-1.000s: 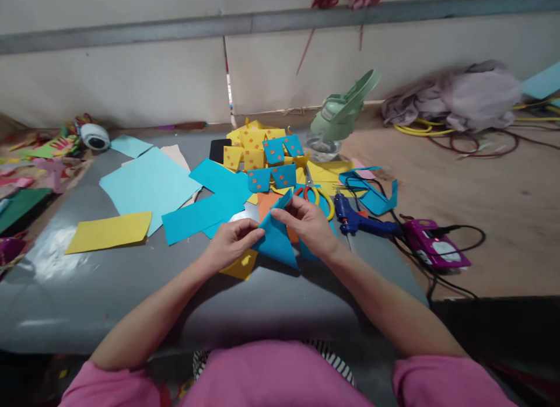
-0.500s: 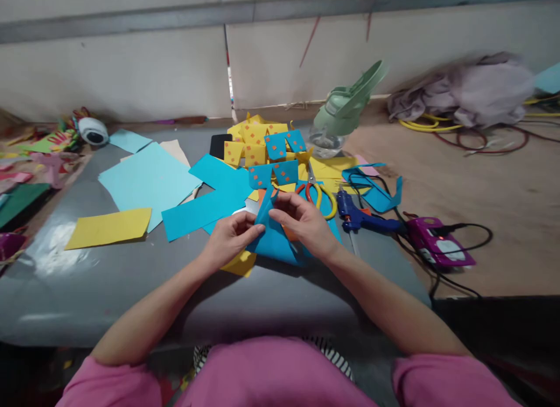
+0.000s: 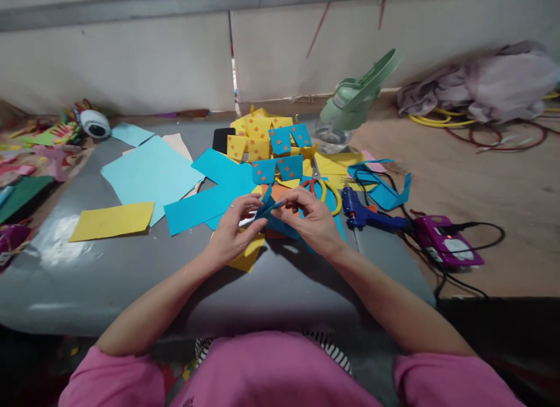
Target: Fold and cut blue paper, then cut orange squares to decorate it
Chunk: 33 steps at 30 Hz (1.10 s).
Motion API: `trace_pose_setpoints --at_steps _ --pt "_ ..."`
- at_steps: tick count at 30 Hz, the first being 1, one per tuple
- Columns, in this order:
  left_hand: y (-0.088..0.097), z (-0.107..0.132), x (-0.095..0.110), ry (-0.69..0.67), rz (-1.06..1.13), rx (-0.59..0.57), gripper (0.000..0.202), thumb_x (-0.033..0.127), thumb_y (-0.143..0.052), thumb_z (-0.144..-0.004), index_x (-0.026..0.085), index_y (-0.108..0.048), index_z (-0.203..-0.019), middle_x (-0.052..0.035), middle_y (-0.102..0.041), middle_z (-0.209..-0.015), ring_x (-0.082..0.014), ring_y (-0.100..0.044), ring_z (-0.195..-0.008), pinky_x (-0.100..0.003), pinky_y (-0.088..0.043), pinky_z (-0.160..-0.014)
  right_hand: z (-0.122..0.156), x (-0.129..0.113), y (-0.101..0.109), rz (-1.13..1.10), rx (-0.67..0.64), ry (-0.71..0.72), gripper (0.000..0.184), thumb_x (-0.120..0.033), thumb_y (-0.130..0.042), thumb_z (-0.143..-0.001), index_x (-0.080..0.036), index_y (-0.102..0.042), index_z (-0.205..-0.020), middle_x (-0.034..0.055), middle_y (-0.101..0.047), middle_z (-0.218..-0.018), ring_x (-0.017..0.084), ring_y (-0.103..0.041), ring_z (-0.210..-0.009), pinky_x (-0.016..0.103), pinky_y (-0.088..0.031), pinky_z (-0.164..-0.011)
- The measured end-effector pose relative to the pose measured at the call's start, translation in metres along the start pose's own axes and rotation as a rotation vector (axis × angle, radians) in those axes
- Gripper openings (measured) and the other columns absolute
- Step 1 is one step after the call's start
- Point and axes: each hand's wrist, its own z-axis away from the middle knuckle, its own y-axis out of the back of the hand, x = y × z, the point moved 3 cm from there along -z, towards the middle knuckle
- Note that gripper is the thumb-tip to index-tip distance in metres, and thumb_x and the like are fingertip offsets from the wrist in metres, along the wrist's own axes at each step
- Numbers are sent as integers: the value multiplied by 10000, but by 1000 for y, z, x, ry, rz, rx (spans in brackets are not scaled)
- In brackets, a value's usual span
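L hand (image 3: 231,231) & R hand (image 3: 318,223) each pinch a folded bright-blue paper piece (image 3: 265,209) btwn them, above the smooth grey table (image 3: 87,281); part-hidden, exact fold unclear. Flat orange paper (image 3: 277,192) behind, mostly covered. Flat yellow paper (image 3: 249,256), part-hidden by L hand. Pink cloth sleeves (image 3: 116,378) cut off.

Your head camera looks forward and down, close over the worktop (image 3: 131,284); a wall (image 3: 131,69) spans the upper frame.

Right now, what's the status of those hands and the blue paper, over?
Left hand and right hand: both pinching folded blue paper. Scissors just beyond right hand, glue gun to its right. Nothing plainly blocking.
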Motion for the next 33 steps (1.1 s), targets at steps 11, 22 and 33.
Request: trace_pose_setpoints --at_steps 11,22,33 --pt "13 -4 6 -119 -256 126 200 399 -632 -944 264 -773 -994 -84 -639 -1347 -238 -557 -1264 -438 -444 -1082 6 -16 6 323 -12 215 533 -643 -628 -879 -308 -634 -1293 91 -606 -1330 295 -543 -1221 461 -421 -1024" --pt "4 -3 8 -152 -184 -55 270 472 -640 -925 233 -765 -920 -54 -789 -917 -199 -688 -923 -388 -488 -958 13 -19 -3 335 -106 322 263 -510 -649 -925 -282 -757 -849 26 -717 -757 206 -620 -753 382 -457 -768" --pt "2 -4 4 -28 -79 -63 304 487 -627 -921 223 -771 -874 -58 -777 -882 -189 -698 -885 -314 -538 -815 10 -14 -3 199 -101 121 305 -533 -641 -923 -259 -763 -870 41 -719 -830 207 -657 -801 363 -519 -759"
